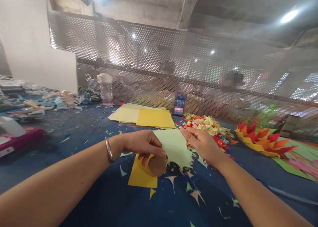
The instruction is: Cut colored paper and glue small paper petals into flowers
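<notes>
The left hand (149, 146) has its thumb and fingers closed on one round brown disc (157, 165), which lies over the right part of one small yellow sheet (139, 177). One silver bracelet (109, 150) circles that wrist. The right hand (198, 142) holds its thumb and fingertips close together at the upper right of one pale green sheet (172, 146); I cannot tell whether they pinch it. The green sheet lies between the two hands, its lower edge cut into curves.

Just in front of it, one blue pen-like tool (193, 184) lies slantwise among pointed scraps: two larger beige pieces (172, 180), one yellow piece (152, 193) below the small yellow sheet, and one pale blue piece (123, 170) to its left. Other bits are too many to count.

Beyond the hands lies one stack of paper (124, 113) with one yellow sheet on top, then one upright phone (179, 103) and one heap of small coloured paper pieces (208, 123). Farther right sit one red, orange and yellow paper flower (263, 139) and one green-capped bottle (267, 116). At the left are one clear tumbler (106, 89) and one magenta object (27, 137). Two blurred people show behind one perforated screen (139, 58).
</notes>
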Available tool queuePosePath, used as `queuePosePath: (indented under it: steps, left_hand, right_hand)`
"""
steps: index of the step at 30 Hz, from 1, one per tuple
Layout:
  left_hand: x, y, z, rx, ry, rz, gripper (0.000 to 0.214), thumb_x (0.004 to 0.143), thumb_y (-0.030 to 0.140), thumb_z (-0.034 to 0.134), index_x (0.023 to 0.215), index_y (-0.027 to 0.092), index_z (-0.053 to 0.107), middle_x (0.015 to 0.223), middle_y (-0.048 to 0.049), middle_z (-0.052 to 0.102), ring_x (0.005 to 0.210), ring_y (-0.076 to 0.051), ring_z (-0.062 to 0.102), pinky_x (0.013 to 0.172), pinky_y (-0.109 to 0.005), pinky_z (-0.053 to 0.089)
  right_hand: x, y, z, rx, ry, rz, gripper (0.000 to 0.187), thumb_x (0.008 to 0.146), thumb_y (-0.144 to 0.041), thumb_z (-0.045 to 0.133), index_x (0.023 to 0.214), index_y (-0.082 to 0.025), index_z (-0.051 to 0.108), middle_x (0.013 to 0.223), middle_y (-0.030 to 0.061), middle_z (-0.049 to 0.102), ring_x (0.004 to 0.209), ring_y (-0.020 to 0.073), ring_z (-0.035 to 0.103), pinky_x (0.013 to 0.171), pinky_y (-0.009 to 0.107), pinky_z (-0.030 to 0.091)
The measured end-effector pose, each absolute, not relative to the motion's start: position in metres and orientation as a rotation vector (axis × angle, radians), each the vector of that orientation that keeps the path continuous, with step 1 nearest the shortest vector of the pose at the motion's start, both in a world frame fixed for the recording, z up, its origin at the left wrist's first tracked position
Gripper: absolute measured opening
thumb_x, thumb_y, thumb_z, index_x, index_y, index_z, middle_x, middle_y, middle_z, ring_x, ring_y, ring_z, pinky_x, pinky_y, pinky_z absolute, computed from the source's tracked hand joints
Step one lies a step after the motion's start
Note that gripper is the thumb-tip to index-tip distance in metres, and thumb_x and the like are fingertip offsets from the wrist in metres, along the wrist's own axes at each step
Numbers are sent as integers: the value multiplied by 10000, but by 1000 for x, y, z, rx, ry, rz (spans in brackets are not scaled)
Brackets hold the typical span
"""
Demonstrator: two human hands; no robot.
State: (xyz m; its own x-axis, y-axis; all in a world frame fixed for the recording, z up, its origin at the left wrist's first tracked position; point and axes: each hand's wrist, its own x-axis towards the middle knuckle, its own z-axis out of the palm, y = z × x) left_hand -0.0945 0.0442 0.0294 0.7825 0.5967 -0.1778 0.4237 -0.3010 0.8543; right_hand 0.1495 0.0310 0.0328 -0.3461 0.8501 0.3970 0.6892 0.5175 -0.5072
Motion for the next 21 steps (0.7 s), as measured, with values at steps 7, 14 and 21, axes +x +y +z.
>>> queuePosePath:
  steps: [7, 14, 21]
  left_hand:
    - [-98, 47, 35, 1992, 880, 357, 292, 797, 470, 570, 855, 186, 601, 822, -42, 704, 355, -48, 475, 380, -188, 314]
    - [-97, 53, 25, 2280, 977, 376, 402, 697, 313, 656, 1070, 214, 545, 689, 17, 635, 458, -90, 518, 461, -212, 326]
    - [-98, 57, 22, 2638, 1152, 404, 225, 694, 371, 631, 848, 210, 662, 776, -29, 572, 663, -154, 510, 549, -249, 316]
  right_hand:
    - [152, 32, 32, -1284, -2147, 306, 441, 903, -523, 388, 597, -217, 307, 539, -67, 271, 483, 103, 299, 467, 249, 238]
    - [151, 31, 30, -1323, -2185, 216, 410, 889, -508, 422, 608, -211, 396, 518, -48, 388, 468, 105, 366, 470, 252, 263]
    - [150, 28, 32, -1354, -2199, 104, 403, 876, -495, 447, 595, -217, 367, 485, -51, 335, 457, 109, 341, 451, 257, 232]
